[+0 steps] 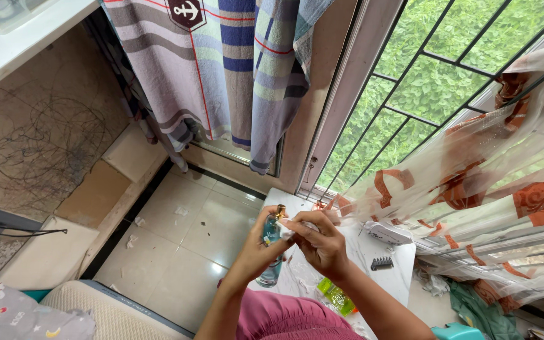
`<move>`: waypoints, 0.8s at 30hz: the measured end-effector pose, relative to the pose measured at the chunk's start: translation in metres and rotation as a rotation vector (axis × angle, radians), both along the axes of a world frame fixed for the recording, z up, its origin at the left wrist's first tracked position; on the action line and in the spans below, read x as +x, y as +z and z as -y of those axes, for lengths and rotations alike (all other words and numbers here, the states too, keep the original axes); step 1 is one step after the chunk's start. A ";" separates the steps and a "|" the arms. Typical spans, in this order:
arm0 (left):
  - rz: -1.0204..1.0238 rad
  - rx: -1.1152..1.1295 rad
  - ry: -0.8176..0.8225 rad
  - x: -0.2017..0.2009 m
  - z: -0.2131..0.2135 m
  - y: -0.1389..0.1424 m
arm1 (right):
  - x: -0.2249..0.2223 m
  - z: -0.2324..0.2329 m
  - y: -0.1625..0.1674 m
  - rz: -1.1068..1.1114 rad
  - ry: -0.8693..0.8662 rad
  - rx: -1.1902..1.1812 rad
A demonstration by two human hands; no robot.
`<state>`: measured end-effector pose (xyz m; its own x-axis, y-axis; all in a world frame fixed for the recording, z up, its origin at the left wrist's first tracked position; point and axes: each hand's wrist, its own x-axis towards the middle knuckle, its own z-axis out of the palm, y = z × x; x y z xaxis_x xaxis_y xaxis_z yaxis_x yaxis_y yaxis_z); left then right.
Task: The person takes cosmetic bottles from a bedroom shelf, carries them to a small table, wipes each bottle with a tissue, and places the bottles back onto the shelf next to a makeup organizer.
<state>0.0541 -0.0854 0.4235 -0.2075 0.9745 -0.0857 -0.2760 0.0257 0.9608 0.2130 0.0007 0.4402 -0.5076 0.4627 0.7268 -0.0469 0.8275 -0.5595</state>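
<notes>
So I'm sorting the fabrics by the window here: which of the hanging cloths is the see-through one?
The curtain on the right, sheer white with orange swirls; the window grille and greenery show through it. The striped towels hanging at upper centre are opaque.

A single head-worn camera is looking steeply down from the person's head, tilting toward the far window. It is sitting close above the left hand [260,242] and right hand [322,242], which are meeting near the lower middle of the view. The white table [398,277] is lying just beyond them, the tiled floor [184,239] is spreading to the left, and the barred window [423,94] is filling the far right. No second view is sharing the scene.
</notes>
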 end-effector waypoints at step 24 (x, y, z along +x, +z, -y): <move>-0.793 0.269 0.295 -0.011 -0.021 0.028 | -0.023 -0.041 0.031 -0.030 0.177 0.038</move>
